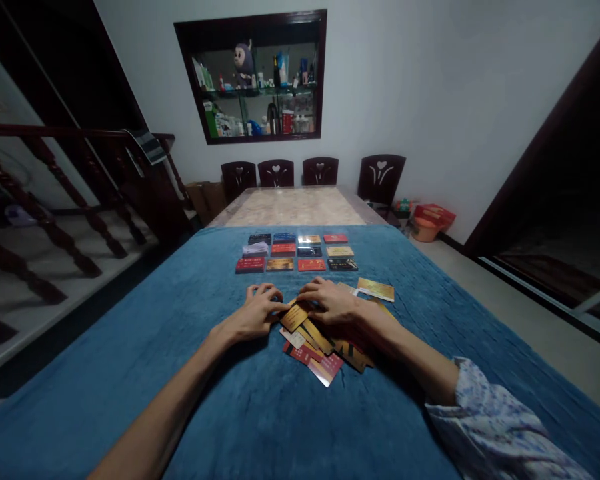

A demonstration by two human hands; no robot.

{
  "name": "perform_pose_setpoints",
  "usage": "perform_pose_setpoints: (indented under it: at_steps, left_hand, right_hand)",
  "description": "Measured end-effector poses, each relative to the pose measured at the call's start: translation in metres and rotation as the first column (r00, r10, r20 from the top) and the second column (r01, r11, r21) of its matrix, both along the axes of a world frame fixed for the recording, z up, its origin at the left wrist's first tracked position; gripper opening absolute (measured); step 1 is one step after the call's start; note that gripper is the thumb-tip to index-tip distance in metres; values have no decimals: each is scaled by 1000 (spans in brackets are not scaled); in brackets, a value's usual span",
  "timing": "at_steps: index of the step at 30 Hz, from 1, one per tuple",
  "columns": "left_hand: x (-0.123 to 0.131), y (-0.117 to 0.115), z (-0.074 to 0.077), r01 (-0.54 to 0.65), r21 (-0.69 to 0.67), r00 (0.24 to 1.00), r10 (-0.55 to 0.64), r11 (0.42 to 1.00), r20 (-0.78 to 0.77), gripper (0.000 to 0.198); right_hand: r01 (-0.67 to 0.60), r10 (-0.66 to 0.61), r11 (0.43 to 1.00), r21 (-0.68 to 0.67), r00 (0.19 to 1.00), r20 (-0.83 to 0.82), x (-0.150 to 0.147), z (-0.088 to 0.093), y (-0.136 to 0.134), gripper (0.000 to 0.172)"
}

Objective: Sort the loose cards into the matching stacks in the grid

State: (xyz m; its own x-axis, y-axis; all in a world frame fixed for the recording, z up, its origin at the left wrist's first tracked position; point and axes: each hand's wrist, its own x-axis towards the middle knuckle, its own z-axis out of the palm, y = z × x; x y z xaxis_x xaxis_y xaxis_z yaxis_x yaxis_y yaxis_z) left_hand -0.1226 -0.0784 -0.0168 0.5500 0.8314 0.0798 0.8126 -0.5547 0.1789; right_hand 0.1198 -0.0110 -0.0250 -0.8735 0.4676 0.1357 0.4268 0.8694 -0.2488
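A loose heap of cards (320,347), gold, red and white, lies on the blue cloth (130,347) in front of me. My left hand (257,310) rests at the heap's left edge, fingers curled down onto the cloth. My right hand (330,300) lies on top of the heap, fingers bent over the cards. What either hand pinches is too dark to make out. Farther away, several cards (295,253) sit face up in three neat rows. A single gold card (376,289) lies apart to the right.
The cloth covers the near part of a long table (295,207). Several dark chairs (320,170) stand at its far end under a wall niche (257,77) with bottles and a toy. A wooden railing (55,200) runs on the left.
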Motion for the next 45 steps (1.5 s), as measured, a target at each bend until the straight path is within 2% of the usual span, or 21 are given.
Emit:
perform_pose_setpoints:
  at_steps: [3,9,12,19,25,28,32,38,45]
  left_hand:
    - [-1,0,2,-11,11,1000,11,1000,-21,38]
    - [9,-10,11,-25,44,1000,24,999,8,27]
    - [14,-14,13,-28,25,1000,28,999,-3,20]
    - [10,-13,13,-35,-51,999,34,998,-9,22]
    - [6,-9,12,-19,-108,999,23,994,35,17]
    - [4,-7,11,-6,-90,997,13,996,78,15]
    - [0,-6,11,15,-55,988,-6,998,155,14]
    - [-6,-2,12,-14,43,954,1,999,299,23]
    - [-11,9,-2,-60,148,930,2,987,367,26]
  right_hand:
    - [8,-8,1000,21,1000,4,1,0,-1,42]
    - [-22,23,999,48,999,-21,1,0,-2,30]
    - [-19,20,999,31,1000,-24,1,0,-2,31]
    - [-12,12,1000,12,1000,-14,0,-2,2,32]
    - [-41,42,999,7,999,-14,2,-4,8,28]
    - [-64,64,998,10,996,-63,4,-2,7,26]
    - [-99,100,995,14,987,-123,6,-3,5,32]
    - [28,-20,999,38,979,-205,3,-12,7,26]
    - [217,-208,976,13,949,-238,-2,-13,4,10]
